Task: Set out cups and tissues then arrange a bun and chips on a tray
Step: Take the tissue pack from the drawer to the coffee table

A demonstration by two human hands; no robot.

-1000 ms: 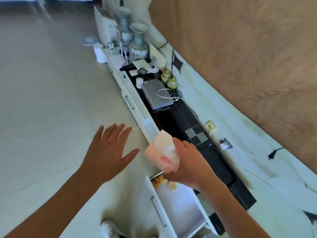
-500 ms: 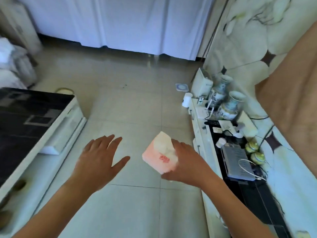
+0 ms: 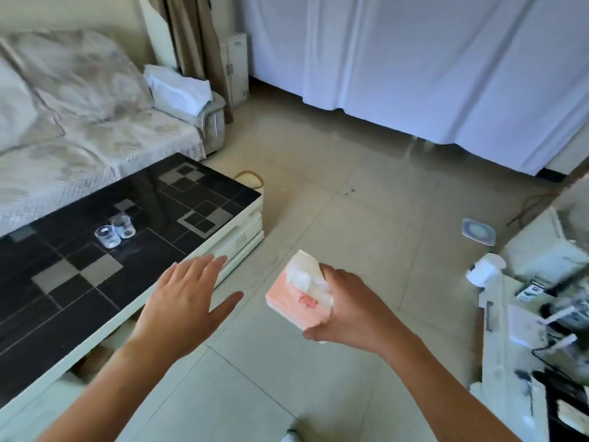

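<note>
Head view, step in hand: carrying the tissue pack (image 3: 298,301) over to the tabletop (image 3: 95,250), judging by how it is held in mid-air above the floor (image 3: 366,234), beside the tabletop and not yet over it.
Head view, right hand (image 3: 344,309): fingers curled round the pink pack from the right side, white tissue sticking out of its top; the pack is soft, so a light squeeze should do.
Head view, left hand (image 3: 185,298): fingers straight and spread, holding nothing, hovering at the tabletop's near edge.
Head view, cups (image 3: 115,231): two clear cups upright on the dark tabletop, touching or nearly so, well apart from the pack.
Head view, placing it well: I would lower the pack flat, opening up, near the cups but not against them, since they look light enough to tip.
Head view, free space: bare dark surface lies between the cups and the near edge, a sensible spot.
Head view, bun, chips, tray: none visible.
</note>
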